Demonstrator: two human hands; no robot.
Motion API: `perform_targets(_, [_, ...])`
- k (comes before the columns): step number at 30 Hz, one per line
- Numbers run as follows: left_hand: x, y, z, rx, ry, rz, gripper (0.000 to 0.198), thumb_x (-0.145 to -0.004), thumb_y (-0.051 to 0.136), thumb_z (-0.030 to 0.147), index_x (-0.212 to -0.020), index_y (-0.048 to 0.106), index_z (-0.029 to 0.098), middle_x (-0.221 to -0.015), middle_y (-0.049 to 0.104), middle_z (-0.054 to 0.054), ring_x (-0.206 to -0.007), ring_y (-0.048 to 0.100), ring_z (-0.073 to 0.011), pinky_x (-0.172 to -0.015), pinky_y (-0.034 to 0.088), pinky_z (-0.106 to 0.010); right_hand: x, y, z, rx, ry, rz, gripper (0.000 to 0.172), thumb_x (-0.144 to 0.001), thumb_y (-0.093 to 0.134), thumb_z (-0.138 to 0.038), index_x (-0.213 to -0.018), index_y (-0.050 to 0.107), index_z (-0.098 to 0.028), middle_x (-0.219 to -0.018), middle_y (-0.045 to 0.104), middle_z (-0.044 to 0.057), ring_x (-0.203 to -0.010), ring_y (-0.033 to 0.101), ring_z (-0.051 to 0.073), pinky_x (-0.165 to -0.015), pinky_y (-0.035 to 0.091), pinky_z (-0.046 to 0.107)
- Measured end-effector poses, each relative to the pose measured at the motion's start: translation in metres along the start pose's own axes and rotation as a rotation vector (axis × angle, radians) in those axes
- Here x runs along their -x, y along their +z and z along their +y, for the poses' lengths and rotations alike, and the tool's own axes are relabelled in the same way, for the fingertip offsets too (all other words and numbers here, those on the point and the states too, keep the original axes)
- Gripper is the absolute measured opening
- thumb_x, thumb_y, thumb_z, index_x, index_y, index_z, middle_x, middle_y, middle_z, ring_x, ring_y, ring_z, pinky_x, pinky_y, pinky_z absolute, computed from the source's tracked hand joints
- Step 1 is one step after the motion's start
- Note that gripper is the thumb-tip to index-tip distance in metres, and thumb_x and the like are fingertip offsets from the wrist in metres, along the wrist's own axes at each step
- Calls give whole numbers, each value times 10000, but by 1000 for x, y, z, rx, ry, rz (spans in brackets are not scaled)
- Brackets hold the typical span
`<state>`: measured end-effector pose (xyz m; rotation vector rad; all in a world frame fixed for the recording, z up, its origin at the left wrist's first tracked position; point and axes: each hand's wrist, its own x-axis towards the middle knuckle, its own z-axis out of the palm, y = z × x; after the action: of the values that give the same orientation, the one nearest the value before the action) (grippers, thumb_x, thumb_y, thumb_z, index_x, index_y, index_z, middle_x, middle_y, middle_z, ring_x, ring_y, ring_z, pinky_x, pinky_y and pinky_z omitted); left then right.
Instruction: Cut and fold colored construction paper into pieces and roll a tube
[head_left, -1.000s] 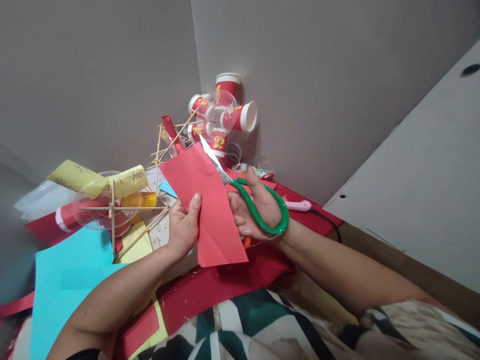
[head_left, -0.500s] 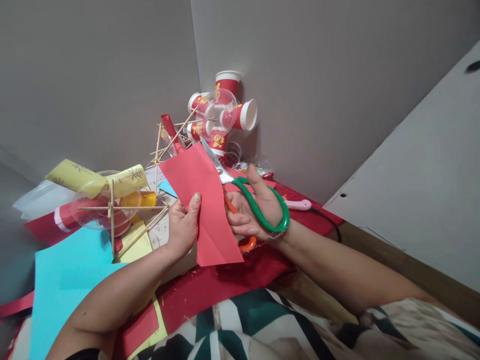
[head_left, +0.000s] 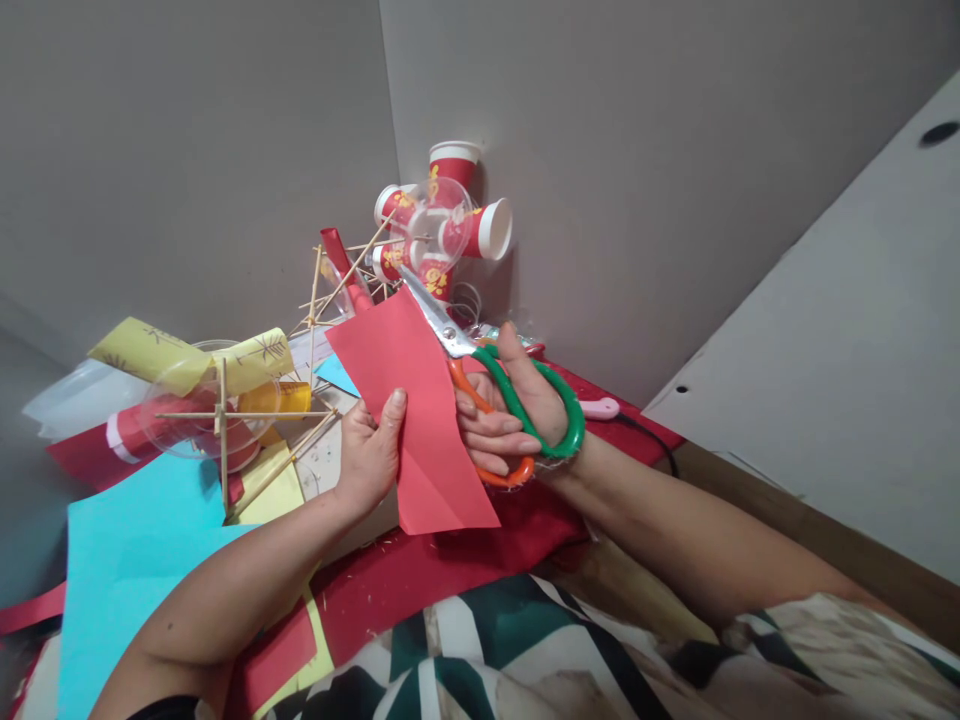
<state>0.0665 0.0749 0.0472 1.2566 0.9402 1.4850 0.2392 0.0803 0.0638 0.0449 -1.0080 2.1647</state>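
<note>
My left hand (head_left: pixel 373 445) pinches a sheet of red paper (head_left: pixel 435 440) at its left edge, thumb on top and fingers hidden behind. Through the handles of a pair of scissors (head_left: pixel 452 338) go the fingers of my right hand (head_left: pixel 517 410), closed round them. One handle is green, the other orange. The blades point up and to the left along the paper's upper right edge, near a cluster of red paper cups (head_left: pixel 456 172) joined to a clear plastic disc.
At the left, a stick frame (head_left: pixel 221 412) bears a clear disc and rolled yellow paper (head_left: pixel 150 355). Blue paper (head_left: pixel 135 560) lies in front of it. A pink-handled tool (head_left: pixel 600 408) with a black cord is at the right. Grey walls (head_left: pixel 600 150) stand behind.
The scissors' handles have come closer together and the blades look more closed. The red paper has shifted slightly to the right with my left hand.
</note>
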Motion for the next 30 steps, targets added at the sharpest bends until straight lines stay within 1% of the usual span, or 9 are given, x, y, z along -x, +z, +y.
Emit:
perform_targets(4, [-5, -1, 6, 64, -23, -8, 388, -766, 780, 492, -957, 740, 157, -958, 790, -92, -850, 749, -221, -801, 600, -343, 5, 5, -15, 246, -65, 176, 726, -890, 360, -799, -726, 632, -147, -388, 319, -116, -257, 262, 37, -411, 492, 224])
perform_targets(7, [-18, -8, 19, 57, 79, 68, 349, -777, 785, 457, -951, 739, 158, -977, 787, -89, -876, 748, -207, -833, 597, -318, 14, 8, -27, 520, -112, 348, 664, -836, 492, -795, -708, 616, -155, -391, 357, -104, -260, 317, 52, -395, 489, 250])
perform_targets(11, [-36, -21, 46, 129, 183, 135, 262, -766, 812, 387, -908, 729, 182, -954, 788, -51, -895, 746, -196, -863, 598, -301, 31, 8, -38, 891, -160, 604, 574, -737, 666, -755, -703, 591, -187, -371, 387, -96, -278, 364, 70, -373, 448, 245])
perform_targets(16, [-44, -37, 83, 182, 356, 121, 106, -806, 796, 279, -869, 737, 219, -914, 783, 36, -865, 732, -157, -885, 601, -305, 45, 2, -45, 1250, 30, 821, 479, -663, 788, -634, -669, 546, -222, -453, 444, -67, -367, 440, 103, -381, 367, 246])
perform_targets(20, [-38, -48, 99, 106, 389, 121, 141, -784, 819, 276, -886, 738, 220, -934, 780, 65, -947, 720, -188, -890, 602, -334, 45, -9, -50, 1643, 160, 792, 402, -705, 734, -599, -692, 616, -215, -520, 537, -30, -456, 471, 123, -463, 334, 261])
perform_targets(22, [-35, -53, 98, 72, 374, 136, 172, -769, 831, 299, -888, 740, 215, -912, 783, 58, -932, 727, -199, -872, 609, -339, 43, -15, -52, 1845, 222, 749, 369, -738, 695, -575, -687, 641, -214, -533, 568, -18, -488, 471, 126, -496, 321, 263])
perform_targets(24, [-32, -58, 88, 36, 318, 148, 200, -758, 834, 333, -878, 742, 202, -857, 784, 27, -875, 741, -202, -837, 616, -329, 41, -20, -52, 1936, 252, 712, 336, -756, 674, -546, -695, 666, -216, -570, 614, -1, -522, 495, 135, -521, 330, 264])
perform_targets(27, [-27, -65, 59, -18, 143, 138, 289, -736, 830, 403, -890, 743, 175, -785, 780, -35, -785, 750, -206, -744, 620, -300, 41, -24, -49, 1913, 233, 720, 294, -756, 687, -508, -747, 712, -215, -651, 677, 31, -587, 563, 165, -546, 372, 271])
perform_targets(30, [-22, -64, 24, -4, -136, 83, 334, -727, 815, 445, -861, 739, 149, -727, 765, -79, -660, 738, -227, -628, 605, -326, 44, -24, -46, 1764, 167, 825, 304, -721, 746, -496, -796, 733, -201, -670, 682, 42, -605, 603, 188, -529, 417, 277])
